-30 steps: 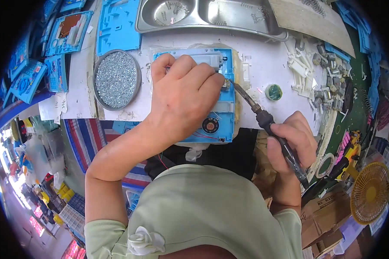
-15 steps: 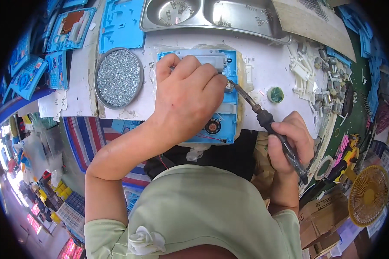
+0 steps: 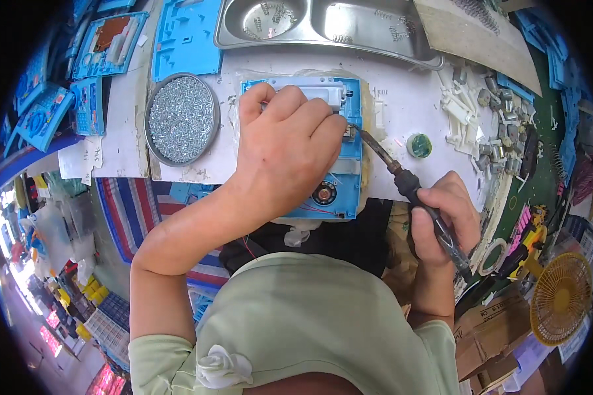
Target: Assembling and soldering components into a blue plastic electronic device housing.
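Note:
A blue plastic housing (image 3: 352,172) lies in front of me on a padded rest, with a small round speaker (image 3: 324,193) and thin red wires in its lower part. My left hand (image 3: 290,141) reaches over it, fingers curled down and closed; the fingertips and whatever they pinch are hidden beneath the hand. My right hand (image 3: 447,217) grips a soldering iron (image 3: 408,184) by its dark handle. The iron's tip is at a small metal part (image 3: 349,132) on the housing's right side, close to my left fingers.
Left of the housing stands a round tray of small screws (image 3: 181,118). A steel tray (image 3: 369,41) with springs lies at the back. White plastic parts (image 3: 464,108) and small metal motors (image 3: 501,131) are heaped on the right, near a small round green-topped container (image 3: 420,145). A yellow fan (image 3: 561,299) stands lower right.
My right hand and the soldering iron have shifted very slightly to the right. The left hand stays in nearly the same place over the housing.

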Demonstrator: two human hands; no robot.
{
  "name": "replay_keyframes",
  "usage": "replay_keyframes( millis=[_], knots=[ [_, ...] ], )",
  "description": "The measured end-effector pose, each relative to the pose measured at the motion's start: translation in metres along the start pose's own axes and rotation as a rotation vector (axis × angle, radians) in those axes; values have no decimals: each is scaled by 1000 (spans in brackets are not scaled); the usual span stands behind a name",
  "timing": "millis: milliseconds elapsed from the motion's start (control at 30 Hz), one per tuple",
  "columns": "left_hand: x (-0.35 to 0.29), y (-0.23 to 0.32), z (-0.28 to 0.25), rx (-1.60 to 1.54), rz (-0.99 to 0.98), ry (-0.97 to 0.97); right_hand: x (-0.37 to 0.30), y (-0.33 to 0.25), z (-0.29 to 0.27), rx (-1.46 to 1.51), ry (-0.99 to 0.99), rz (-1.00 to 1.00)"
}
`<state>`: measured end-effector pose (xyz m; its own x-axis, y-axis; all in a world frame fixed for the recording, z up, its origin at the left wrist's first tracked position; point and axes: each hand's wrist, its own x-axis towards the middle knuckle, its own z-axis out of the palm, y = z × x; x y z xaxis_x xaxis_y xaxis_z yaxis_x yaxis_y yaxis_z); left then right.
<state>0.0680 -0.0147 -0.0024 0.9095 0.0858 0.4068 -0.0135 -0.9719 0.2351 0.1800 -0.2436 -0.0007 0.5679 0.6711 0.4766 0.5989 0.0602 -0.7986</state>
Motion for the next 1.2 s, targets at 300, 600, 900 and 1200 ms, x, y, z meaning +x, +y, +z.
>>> replay_keyframes(
  millis=[300, 600, 900, 1200],
  knots=[
    [0, -1, 0, 4, 11, 2, 0, 2, -2, -4, 12, -12],
    [-15, -25, -40, -21, -100, 141, -4, 5, -12, -49, 63, -12],
    [-45, -50, -54, -142, -115, -37, 0, 1, -7, -56, 64, 4],
    [-42, -37, -61, -70, -192, -229, 0, -4, -8, -87, 65, 20]
  ],
)
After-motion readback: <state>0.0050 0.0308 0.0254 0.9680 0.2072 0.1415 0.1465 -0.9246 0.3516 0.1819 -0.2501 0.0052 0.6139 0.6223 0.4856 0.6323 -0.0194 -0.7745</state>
